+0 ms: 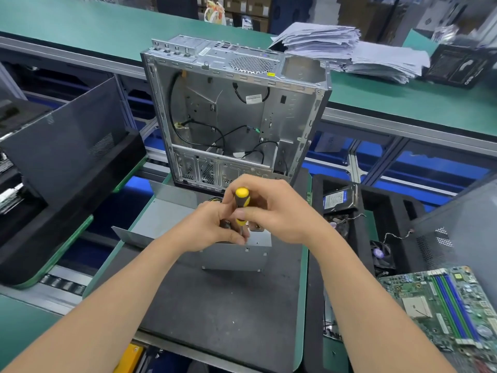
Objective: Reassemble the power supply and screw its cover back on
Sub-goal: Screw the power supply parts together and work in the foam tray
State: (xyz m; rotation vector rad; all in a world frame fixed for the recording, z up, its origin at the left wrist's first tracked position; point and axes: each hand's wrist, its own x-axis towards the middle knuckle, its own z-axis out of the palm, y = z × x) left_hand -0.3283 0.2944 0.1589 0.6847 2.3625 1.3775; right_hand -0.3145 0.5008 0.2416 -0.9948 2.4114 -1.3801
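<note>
Yellow-handled screwdriver, gripped upright by the right hand and pinched low by the left hand, is apparently steadied tip-down on the power supply.

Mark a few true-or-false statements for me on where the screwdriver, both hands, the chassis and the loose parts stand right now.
1. The right hand grips the yellow-and-black screwdriver, tip down over the grey power supply housing. True.
2. The left hand lies flat on the mat. False: its fingers pinch the screwdriver's shaft near the tip.
3. The computer chassis lies flat with the motherboard fitted. False: it stands upright behind the hands and holds only cables; the motherboard lies loose at lower right.
4. A hard drive sits in the black foam tray on the right. True.
</note>
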